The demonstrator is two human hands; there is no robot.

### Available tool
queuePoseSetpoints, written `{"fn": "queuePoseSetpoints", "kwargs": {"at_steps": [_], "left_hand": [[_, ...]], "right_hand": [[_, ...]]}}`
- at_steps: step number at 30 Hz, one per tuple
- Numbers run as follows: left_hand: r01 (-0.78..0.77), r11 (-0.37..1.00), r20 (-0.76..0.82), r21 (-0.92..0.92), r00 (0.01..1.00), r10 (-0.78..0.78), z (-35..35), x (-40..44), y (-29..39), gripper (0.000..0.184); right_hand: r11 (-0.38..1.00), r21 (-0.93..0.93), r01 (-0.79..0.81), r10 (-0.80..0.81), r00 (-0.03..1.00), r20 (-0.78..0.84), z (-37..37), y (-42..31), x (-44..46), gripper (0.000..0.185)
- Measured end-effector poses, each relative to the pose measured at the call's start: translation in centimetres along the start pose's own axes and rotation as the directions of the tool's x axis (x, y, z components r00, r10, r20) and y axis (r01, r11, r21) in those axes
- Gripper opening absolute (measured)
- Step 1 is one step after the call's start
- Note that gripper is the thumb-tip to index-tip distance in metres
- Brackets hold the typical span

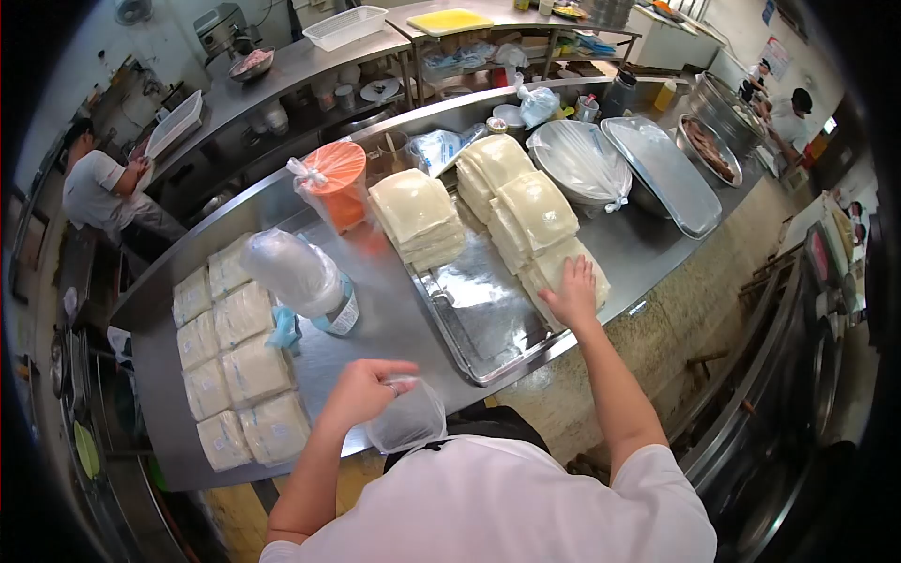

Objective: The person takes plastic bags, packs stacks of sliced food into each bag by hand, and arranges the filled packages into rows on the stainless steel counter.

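Observation:
My left hand (368, 390) is closed on a clear plastic bag (409, 418), which hangs at the table's near edge. The bag's inside looks bare. With fingers stretched out, my right hand (572, 291) lies on the nearest stack of square, pale yellow sheets (544, 274). That stack stands on the right side of a metal tray (469, 361), in a row with other stacks (535, 211). Another tall stack (415, 211) is at the tray's far left. To the left, several bagged square packs (253, 366) lie in two columns.
A roll of clear bags (296, 272) and an orange container (336, 178) stand between the packs and tray. A plastic-covered bowl (580, 159) and a lidded tray (662, 174) are at the right. Co-workers (117, 188) stand beyond the table.

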State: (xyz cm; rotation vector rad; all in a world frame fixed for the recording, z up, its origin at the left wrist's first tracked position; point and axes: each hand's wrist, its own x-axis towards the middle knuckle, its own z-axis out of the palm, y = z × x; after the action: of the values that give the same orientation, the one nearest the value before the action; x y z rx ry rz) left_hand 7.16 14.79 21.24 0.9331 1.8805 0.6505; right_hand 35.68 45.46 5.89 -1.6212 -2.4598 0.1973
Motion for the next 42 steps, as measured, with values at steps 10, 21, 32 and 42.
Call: {"fn": "queuePoseSetpoints", "kwargs": {"at_steps": [10,21,32,42], "left_hand": [[0.013,0.994,0.317,0.113,0.947,-0.049,4.0,0.6,0.9,0.031],[0.120,0.991,-0.012,-0.065,0.993,-0.121,5.7,3.3,-1.5,0.027],[0.111,0.994,-0.190,-0.025,0.975,-0.114,4.4,6.6,-2.9,0.030],[-0.081,0.995,-0.532,-0.053,0.846,0.041,2.6,11.1,-0.7,0.030]], "right_hand": [[0.974,-0.167,0.154,-0.123,0.975,0.185,-0.1,0.1,2.2,0.066],[0.958,-0.214,0.189,-0.166,0.979,0.119,1.2,0.8,3.3,0.059],[0.388,0.789,-0.476,-0.166,0.806,0.568,-8.8,12.9,10.4,0.029],[-0.585,0.587,-0.560,-0.534,0.811,0.241,-11.3,3.0,-1.6,0.068]]}}
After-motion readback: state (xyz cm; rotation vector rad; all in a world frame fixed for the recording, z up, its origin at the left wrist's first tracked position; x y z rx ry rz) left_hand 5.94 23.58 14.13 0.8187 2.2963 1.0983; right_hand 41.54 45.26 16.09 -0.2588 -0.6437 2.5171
